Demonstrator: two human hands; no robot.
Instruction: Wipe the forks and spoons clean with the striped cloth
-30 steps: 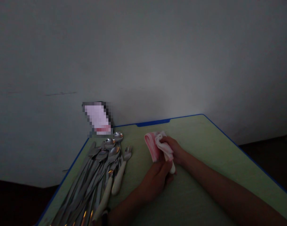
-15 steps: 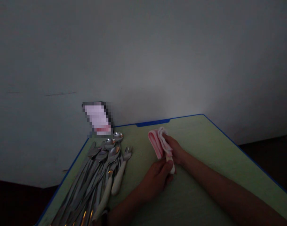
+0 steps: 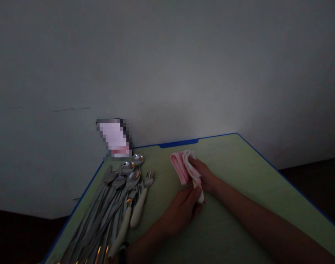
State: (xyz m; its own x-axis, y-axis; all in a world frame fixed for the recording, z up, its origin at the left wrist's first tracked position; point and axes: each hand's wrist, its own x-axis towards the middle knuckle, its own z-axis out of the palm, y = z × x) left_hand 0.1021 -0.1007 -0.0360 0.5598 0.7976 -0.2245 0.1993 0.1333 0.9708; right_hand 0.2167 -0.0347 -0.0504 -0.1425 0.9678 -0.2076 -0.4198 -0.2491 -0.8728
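My left hand (image 3: 181,211) is closed round the white handle of a utensil (image 3: 201,196) in the middle of the green table (image 3: 239,176). My right hand (image 3: 204,174) grips a pink and white cloth (image 3: 182,167) that is wrapped over the utensil's upper end, which is hidden inside it. The two hands touch each other just above the table top. The light is dim.
A pile of several spoons, forks and knives (image 3: 112,205) lies on the table's left side, some with white handles. A blurred-out object (image 3: 114,139) stands at the far left corner against the grey wall. The table has a blue rim (image 3: 178,143).
My right hand has shifted the cloth slightly along the utensil, back and forth. My left hand has stayed closed on the handle. The cutlery pile has not moved.
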